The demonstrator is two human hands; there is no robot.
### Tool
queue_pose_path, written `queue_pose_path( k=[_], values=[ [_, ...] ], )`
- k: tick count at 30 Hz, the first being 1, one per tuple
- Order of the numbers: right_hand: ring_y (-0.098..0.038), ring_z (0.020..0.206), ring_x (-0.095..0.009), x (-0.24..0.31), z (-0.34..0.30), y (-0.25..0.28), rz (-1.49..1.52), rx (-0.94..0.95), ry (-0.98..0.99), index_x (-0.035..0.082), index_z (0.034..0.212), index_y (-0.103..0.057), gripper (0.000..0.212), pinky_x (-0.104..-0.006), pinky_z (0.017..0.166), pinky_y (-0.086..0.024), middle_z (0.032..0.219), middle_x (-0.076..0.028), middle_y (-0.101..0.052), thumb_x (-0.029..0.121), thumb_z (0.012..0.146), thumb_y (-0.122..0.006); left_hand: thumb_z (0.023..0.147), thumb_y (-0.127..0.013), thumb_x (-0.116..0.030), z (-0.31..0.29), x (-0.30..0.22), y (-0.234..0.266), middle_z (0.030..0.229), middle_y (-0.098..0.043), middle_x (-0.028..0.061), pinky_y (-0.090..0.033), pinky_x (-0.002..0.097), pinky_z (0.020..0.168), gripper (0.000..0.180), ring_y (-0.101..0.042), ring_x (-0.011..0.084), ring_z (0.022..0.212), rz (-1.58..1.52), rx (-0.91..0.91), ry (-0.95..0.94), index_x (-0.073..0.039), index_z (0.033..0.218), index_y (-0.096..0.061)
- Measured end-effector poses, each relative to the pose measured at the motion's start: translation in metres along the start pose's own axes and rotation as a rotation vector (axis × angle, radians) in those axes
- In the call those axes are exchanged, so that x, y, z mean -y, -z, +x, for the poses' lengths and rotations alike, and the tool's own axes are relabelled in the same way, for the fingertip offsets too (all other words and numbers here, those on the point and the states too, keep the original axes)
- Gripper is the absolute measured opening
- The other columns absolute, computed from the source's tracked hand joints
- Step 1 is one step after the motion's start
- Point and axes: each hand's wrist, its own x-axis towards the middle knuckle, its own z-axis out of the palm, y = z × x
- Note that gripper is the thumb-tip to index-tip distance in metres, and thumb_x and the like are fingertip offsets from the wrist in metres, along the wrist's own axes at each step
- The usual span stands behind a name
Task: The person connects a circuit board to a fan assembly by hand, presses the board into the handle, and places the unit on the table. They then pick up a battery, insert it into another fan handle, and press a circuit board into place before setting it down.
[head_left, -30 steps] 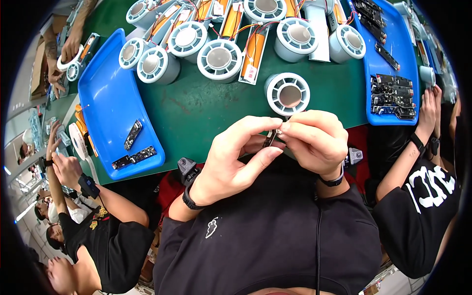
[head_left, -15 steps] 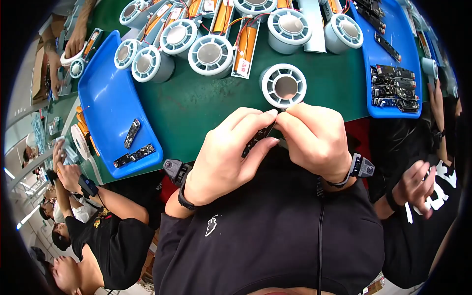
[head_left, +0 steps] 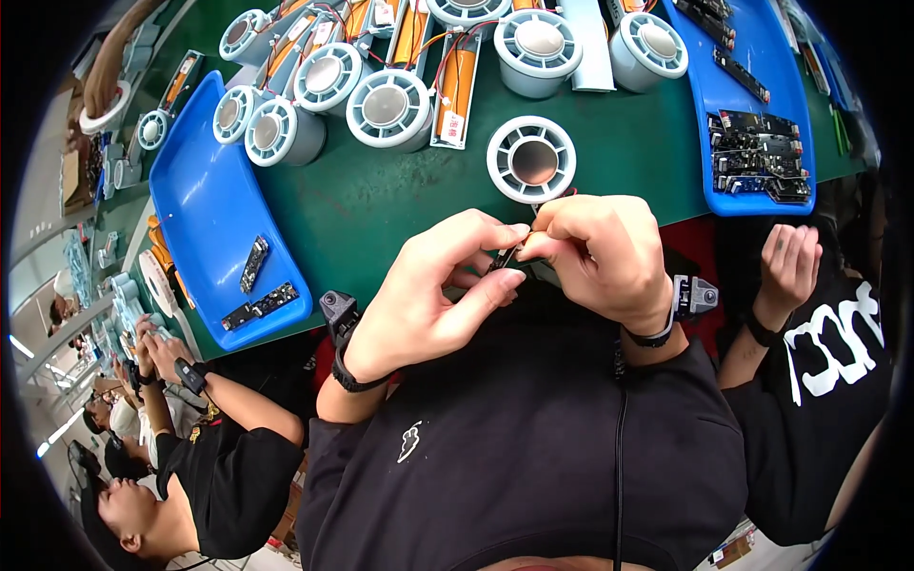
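My left hand (head_left: 433, 290) is closed, thumb and fingertips pinching a small black circuit board (head_left: 500, 260) that is mostly covered by my fingers. Close against it, my right hand (head_left: 605, 249) pinches what looks like a thin wire at the board's end; the exact contact is hidden between the fingertips. Just beyond both hands stands a light-blue round housing (head_left: 495, 181) with a slotted rim and a silver disc in its middle. A short bit of red wire shows between it and my right hand.
Several similar housings (head_left: 388, 98) with orange battery cells (head_left: 457, 90) and wires crowd the far side of the green table (head_left: 381, 200). A blue tray (head_left: 205, 181) at left and another blue tray (head_left: 700, 86) at right hold black boards. Co-workers sit on both sides.
My fingertips have shifted slightly and the board is more covered now. The view has moved a little. The co-worker's hand at right has risen toward the table edge.
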Motion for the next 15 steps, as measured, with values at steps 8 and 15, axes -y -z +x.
queue_pose_path(
  k=[8, 15],
  values=[
    [-0.070, 0.062, -0.023, 0.000, -0.002, -0.002, 0.047, -0.056, 0.060, 0.001, 0.101, -0.058, 0.038, -0.0296, 0.054, -0.054, 0.076, -0.013, -0.071, -0.007, 0.075, -0.085, 0.093, -0.062, 0.011, 0.001, -0.008, 0.011, 0.120, -0.061, 0.0152, -0.059, 0.0270, 0.077, 0.034, -0.071, 0.0178, 0.091, 0.141, 0.100, -0.048, 0.005, 0.126, -0.059],
    [-0.073, 0.074, -0.022, 0.022, -0.007, -0.001, 0.505, -0.228, -0.385, -0.004, 0.110, -0.063, 0.037, -0.0296, 0.065, -0.057, 0.084, -0.015, -0.074, -0.008, 0.079, -0.082, 0.081, -0.072, 0.010, 0.009, -0.001, 0.004, 0.110, -0.068, 0.0138, -0.056, 0.0345, 0.079, 0.041, -0.069, 0.0284, 0.094, 0.410, -0.228, -0.363, -0.001, 0.120, -0.067]
  ],
)
